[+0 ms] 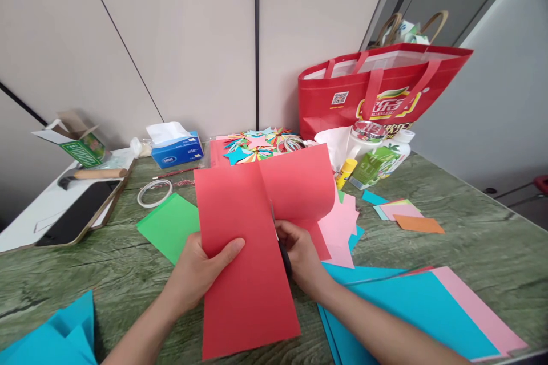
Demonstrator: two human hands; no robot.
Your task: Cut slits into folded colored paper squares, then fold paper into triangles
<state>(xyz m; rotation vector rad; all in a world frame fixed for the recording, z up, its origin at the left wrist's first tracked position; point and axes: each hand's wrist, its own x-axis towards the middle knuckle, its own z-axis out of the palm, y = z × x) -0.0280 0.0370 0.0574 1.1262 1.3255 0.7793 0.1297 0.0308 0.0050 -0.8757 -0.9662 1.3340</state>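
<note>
Head cam: L hand (pixel 201 268) is pinching the red sheet (pixel 246 285) up over mid-table, thumb on top, fingers hidden underneath. R hand (pixel 302 251) is gripping scissors (pixel 285 260), black handle partly covered, blade pointing away up the sheet; the RH flap (pixel 299 182) is curling off to the side. L hand's sitting well clear of the blade, looking OK imo. For a clean edge, best be feeding paper straight in, taking long snips & holding the flap clear. Green paper's (pixel 171 227) lying nearby, left.
</note>
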